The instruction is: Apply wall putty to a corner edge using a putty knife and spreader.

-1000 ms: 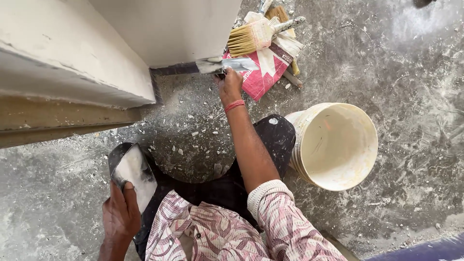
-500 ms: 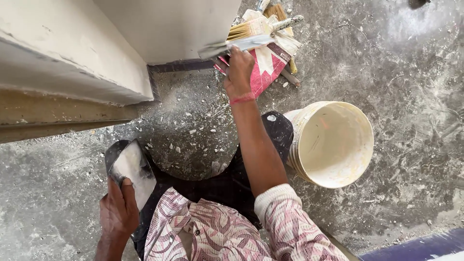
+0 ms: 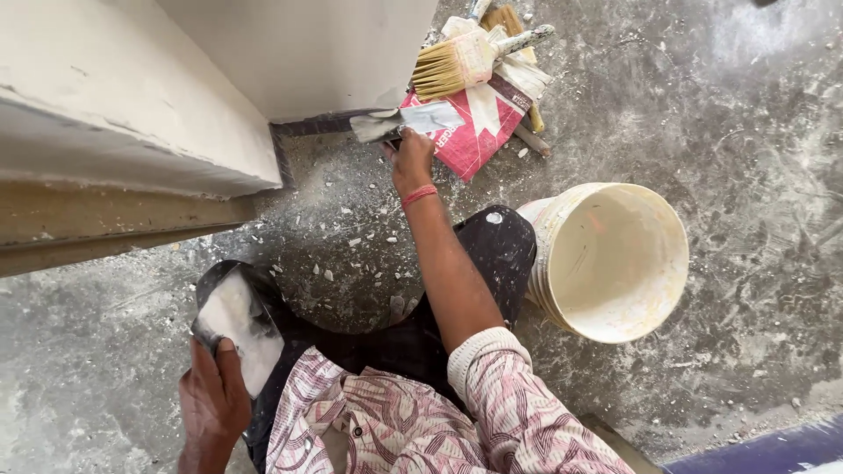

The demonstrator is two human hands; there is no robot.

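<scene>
right hand (image 3: 411, 162) holds putty knife (image 3: 408, 121), blade lying crosswise, pointing left at wall (image 3: 299, 53).

Right hand (image 3: 411, 162): red band at wrist; grips putty knife (image 3: 408, 121), grey-silver blade smeared white. Just beyond it: red-and-white bag (image 3: 474, 132), brush (image 3: 457, 63) with straw-yellow bristles. Beside right forearm: cream bucket (image 3: 615, 263), pale inside. Left hand (image 3: 213, 399) holds dark trowel plate (image 3: 235, 316) loaded with white paste. Sleeve (image 3: 518, 412): pink-maroon swirl print on white. Floor (image 3: 746, 158) grey, white-flecked.
</scene>
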